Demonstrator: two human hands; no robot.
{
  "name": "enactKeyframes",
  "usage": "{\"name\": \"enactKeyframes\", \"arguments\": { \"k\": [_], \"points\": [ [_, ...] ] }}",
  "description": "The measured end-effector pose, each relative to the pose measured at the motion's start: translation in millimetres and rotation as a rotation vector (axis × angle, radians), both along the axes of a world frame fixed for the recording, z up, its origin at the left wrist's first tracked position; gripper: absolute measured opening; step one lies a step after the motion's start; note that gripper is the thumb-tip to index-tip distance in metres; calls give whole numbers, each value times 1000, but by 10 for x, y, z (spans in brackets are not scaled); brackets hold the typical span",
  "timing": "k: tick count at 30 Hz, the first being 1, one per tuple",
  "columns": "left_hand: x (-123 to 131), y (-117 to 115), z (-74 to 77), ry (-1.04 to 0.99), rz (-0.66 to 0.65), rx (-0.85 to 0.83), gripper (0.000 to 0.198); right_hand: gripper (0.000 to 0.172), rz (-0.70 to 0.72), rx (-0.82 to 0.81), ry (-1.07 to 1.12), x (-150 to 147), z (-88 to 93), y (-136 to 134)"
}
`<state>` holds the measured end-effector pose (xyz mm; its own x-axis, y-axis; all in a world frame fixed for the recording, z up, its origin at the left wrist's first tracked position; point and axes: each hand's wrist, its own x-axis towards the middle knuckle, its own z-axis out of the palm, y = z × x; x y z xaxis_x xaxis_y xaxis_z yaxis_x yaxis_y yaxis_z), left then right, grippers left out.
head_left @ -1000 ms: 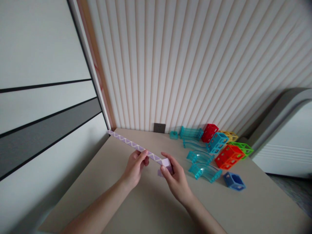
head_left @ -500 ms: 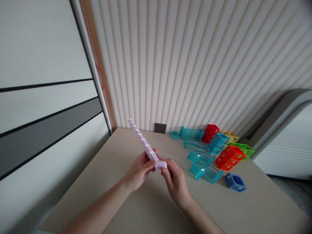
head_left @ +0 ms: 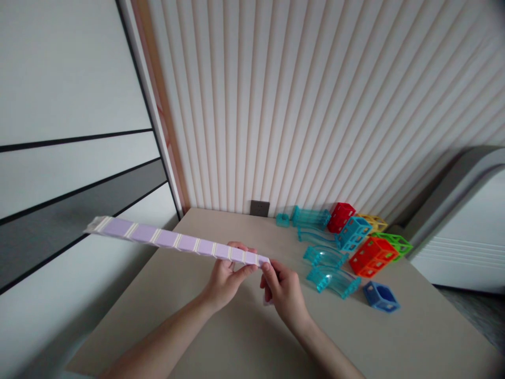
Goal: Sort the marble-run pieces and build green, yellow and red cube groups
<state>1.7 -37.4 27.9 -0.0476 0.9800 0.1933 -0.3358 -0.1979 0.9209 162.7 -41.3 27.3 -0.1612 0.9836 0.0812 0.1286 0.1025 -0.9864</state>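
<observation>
A long lavender strip (head_left: 168,239) with white double bands across it slants up to the left, its whitish far end out over the table's left side. Near its right end, my left hand (head_left: 228,276) is closed round it, thumb in front and fingers behind. My right hand (head_left: 286,295) pinches the right tip between thumb and fingers, close beside the left hand. A small pale bit shows below the right fingers; whether it belongs to the strip I cannot tell. Both hands are above the beige table (head_left: 189,337).
To the right stand clear teal track pieces (head_left: 333,279), red blocks (head_left: 373,257), a light-blue block (head_left: 354,232), a dark-blue block (head_left: 381,296), and green (head_left: 396,243) and yellow frames (head_left: 374,222). A ribbed wall (head_left: 252,105) with a dark socket (head_left: 260,208) rises behind.
The strip has swung from pointing away to pointing left, showing its broad face. My right hand has turned, its thumb now on top of the strip's end. The blocks have not moved.
</observation>
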Motion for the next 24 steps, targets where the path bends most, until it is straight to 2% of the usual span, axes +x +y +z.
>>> {"name": "enactKeyframes", "arguments": {
  "k": [6, 10, 14, 17, 21, 24],
  "points": [
    [41, -2, 6, -96, -58, -69, 53, 65, 61, -138, 106, -46, 52, 3],
    [48, 29, 16, -116, -76, -116, 57, 63, 136, -203, 168, -25, 71, -13],
    [1, 80, 24, -200, 51, -144, 59, 55, 250, -280, 374, 11, 103, -48],
    [-43, 122, 24, -230, 129, -131, 56, 49, 305, -259, 441, 22, 93, -58],
    [-57, 137, 25, -218, 143, -109, 56, 45, 274, -173, 395, 21, 50, -50],
    [-58, 117, 35, -193, 104, -98, 58, 49, 191, -212, 396, 22, 29, -30]
  ]
}}
